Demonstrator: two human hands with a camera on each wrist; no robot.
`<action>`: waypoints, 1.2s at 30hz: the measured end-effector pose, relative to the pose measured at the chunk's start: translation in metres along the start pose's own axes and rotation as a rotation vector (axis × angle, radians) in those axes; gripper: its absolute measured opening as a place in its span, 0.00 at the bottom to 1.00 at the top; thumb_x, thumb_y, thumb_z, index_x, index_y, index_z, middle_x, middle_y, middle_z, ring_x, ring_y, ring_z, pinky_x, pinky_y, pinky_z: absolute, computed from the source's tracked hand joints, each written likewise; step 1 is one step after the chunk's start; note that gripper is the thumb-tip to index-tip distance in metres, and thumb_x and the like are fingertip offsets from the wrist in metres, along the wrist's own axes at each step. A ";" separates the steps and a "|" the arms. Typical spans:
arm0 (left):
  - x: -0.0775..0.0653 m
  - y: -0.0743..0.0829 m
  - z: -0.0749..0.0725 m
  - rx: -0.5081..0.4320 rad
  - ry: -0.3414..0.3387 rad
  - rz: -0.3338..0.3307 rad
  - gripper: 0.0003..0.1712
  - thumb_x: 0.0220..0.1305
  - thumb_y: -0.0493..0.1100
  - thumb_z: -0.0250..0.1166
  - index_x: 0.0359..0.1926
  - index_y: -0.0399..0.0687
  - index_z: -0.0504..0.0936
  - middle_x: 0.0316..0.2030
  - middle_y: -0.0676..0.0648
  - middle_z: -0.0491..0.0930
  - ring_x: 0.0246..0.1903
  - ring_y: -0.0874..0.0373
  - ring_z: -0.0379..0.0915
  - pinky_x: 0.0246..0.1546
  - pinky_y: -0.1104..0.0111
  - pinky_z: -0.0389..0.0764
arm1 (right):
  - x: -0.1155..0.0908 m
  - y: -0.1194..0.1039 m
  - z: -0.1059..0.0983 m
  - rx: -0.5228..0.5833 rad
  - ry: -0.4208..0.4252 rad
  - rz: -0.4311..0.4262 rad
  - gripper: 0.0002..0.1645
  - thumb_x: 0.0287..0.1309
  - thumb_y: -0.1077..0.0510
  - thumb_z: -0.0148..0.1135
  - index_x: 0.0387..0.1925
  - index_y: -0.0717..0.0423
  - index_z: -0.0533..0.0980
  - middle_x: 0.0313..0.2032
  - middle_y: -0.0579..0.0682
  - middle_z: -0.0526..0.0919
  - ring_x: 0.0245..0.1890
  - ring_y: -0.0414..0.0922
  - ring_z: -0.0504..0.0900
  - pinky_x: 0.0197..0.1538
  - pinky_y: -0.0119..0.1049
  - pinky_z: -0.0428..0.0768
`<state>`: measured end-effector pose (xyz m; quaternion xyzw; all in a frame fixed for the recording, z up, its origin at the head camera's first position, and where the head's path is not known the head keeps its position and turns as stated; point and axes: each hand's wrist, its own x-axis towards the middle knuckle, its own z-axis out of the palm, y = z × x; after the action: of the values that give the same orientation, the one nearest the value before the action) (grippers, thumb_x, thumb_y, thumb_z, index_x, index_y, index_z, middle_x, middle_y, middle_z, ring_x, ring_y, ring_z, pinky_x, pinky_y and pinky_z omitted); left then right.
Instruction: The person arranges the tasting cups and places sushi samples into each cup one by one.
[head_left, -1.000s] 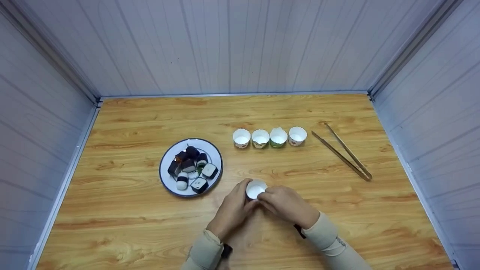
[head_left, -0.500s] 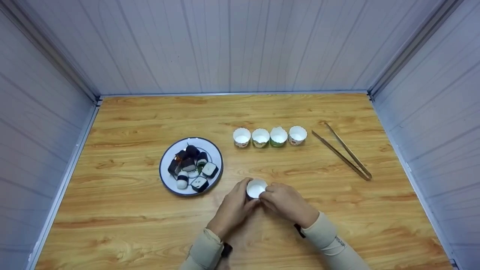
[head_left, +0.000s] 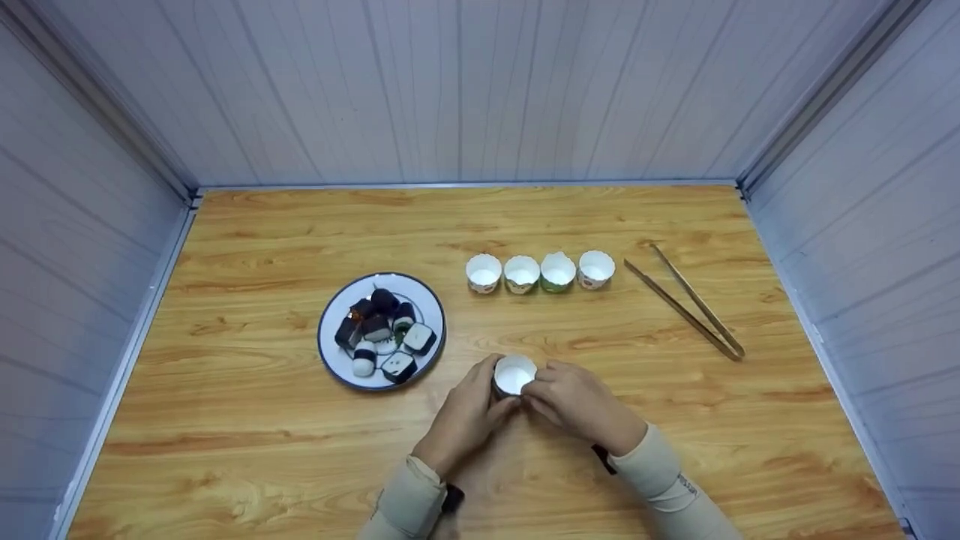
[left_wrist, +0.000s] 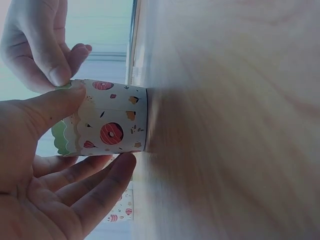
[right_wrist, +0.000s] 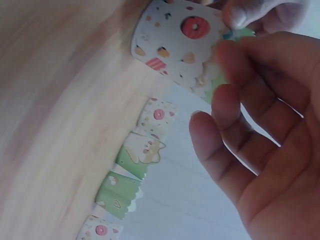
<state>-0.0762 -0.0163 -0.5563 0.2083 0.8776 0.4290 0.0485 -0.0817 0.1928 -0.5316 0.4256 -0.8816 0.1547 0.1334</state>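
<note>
A paper cupcake cup with a white inside stands upright between both hands at the front middle of the table. Its outside shows pink doughnuts and a green scalloped rim in the left wrist view. My left hand grips it from the left, thumb on the near side and fingers around the far side. From the right, my right hand pinches the rim between thumb and index finger, its other fingers loosely bent. The cup's base sits at the table surface in the left wrist view.
Behind the hands, several more cupcake cups stand in a row. A blue-rimmed plate at left bears several sushi-like pieces in black and white. Metal tongs lie spread at right. Pale panels enclose the table.
My right hand has shifted very slightly to the right at the rim. The left hand and the cupcake cup stay almost in place.
</note>
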 end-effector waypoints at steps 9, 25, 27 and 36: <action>0.000 0.000 -0.001 -0.011 -0.013 -0.013 0.36 0.66 0.42 0.69 0.70 0.39 0.65 0.62 0.41 0.73 0.63 0.50 0.69 0.64 0.58 0.72 | 0.003 0.000 -0.001 -0.019 0.065 -0.033 0.06 0.53 0.61 0.74 0.29 0.52 0.81 0.27 0.44 0.81 0.26 0.44 0.73 0.28 0.36 0.75; 0.000 0.002 -0.004 -0.012 -0.047 -0.038 0.36 0.68 0.46 0.67 0.71 0.41 0.63 0.63 0.40 0.71 0.64 0.50 0.68 0.65 0.59 0.71 | 0.012 0.013 -0.029 0.074 0.224 0.002 0.03 0.57 0.64 0.70 0.35 0.57 0.84 0.31 0.46 0.84 0.28 0.44 0.75 0.28 0.34 0.77; 0.001 0.002 -0.004 -0.015 -0.047 -0.043 0.36 0.68 0.46 0.67 0.71 0.42 0.63 0.63 0.40 0.71 0.64 0.50 0.68 0.64 0.58 0.72 | 0.017 0.019 -0.030 0.080 0.239 0.014 0.04 0.56 0.64 0.72 0.35 0.57 0.84 0.31 0.45 0.84 0.28 0.44 0.75 0.28 0.34 0.77; 0.001 0.003 -0.002 -0.010 -0.034 -0.044 0.35 0.67 0.45 0.68 0.70 0.41 0.65 0.62 0.40 0.72 0.63 0.50 0.69 0.62 0.56 0.74 | 0.048 0.048 -0.003 0.066 0.194 0.040 0.08 0.53 0.65 0.74 0.36 0.53 0.88 0.33 0.46 0.88 0.31 0.45 0.80 0.32 0.37 0.81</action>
<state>-0.0765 -0.0161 -0.5528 0.1958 0.8790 0.4284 0.0739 -0.1484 0.1880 -0.5183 0.3951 -0.8672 0.2268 0.2008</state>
